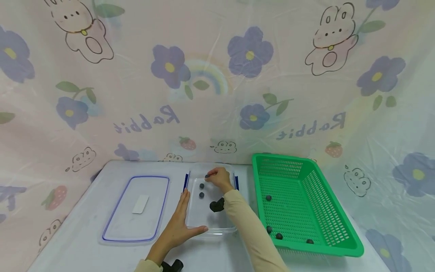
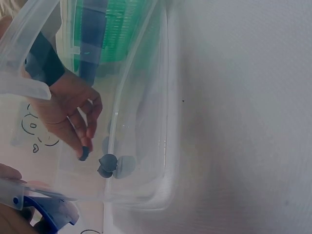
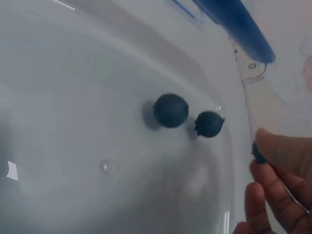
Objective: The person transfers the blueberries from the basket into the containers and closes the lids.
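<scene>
A clear plastic container (image 1: 217, 231) with blue side latches stands in front of me. My right hand (image 1: 219, 178) is over its far end and pinches a blueberry (image 3: 257, 152) between thumb and fingertips. Two more blueberries, one farther back (image 1: 202, 186) and one nearer (image 1: 201, 195), lie on the container's floor along its left side. My left hand (image 1: 178, 226) rests against the container's left wall with its fingers straight. Its thumb reaches across the near end. In the left wrist view, only part of that hand shows at the left edge.
A green plastic basket (image 1: 307, 247) to the right holds several blueberries, mostly near its front and left sides. A clear lid with a blue seal (image 1: 119, 226) lies flat on the left of the white table (image 1: 78, 226). A patterned curtain (image 1: 210, 124) hangs behind.
</scene>
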`<action>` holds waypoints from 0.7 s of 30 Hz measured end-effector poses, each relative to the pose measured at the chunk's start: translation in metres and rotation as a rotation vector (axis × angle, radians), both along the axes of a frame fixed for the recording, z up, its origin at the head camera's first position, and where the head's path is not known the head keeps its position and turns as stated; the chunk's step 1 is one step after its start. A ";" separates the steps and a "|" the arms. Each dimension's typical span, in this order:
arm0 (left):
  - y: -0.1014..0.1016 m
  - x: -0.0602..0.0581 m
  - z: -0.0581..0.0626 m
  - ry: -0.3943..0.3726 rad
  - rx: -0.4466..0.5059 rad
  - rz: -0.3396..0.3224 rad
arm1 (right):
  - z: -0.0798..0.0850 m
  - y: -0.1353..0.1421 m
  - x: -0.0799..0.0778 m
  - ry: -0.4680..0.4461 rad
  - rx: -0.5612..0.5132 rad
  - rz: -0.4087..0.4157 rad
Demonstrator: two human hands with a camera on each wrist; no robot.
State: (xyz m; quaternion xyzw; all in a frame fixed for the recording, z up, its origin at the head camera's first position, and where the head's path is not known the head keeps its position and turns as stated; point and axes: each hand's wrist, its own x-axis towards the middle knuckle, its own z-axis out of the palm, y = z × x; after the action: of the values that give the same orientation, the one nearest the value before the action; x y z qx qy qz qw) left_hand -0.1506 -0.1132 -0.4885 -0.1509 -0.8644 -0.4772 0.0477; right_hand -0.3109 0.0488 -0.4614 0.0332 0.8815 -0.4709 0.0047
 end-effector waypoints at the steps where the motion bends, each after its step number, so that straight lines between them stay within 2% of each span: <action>1: 0.000 0.000 0.000 0.000 -0.003 0.001 | 0.000 0.001 0.000 -0.018 0.016 -0.006; 7: 0.001 0.000 -0.002 -0.003 -0.009 0.004 | -0.004 0.005 0.000 -0.081 0.072 -0.001; 21: 0.001 0.000 -0.001 -0.013 -0.012 -0.001 | -0.005 0.002 0.003 -0.131 0.169 0.115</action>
State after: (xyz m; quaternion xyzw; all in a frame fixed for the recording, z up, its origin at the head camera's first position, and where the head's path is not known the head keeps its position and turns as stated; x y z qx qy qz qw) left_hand -0.1505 -0.1126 -0.4899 -0.1487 -0.8676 -0.4727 0.0410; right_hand -0.3080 0.0510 -0.4664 0.0133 0.9163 -0.3909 0.0865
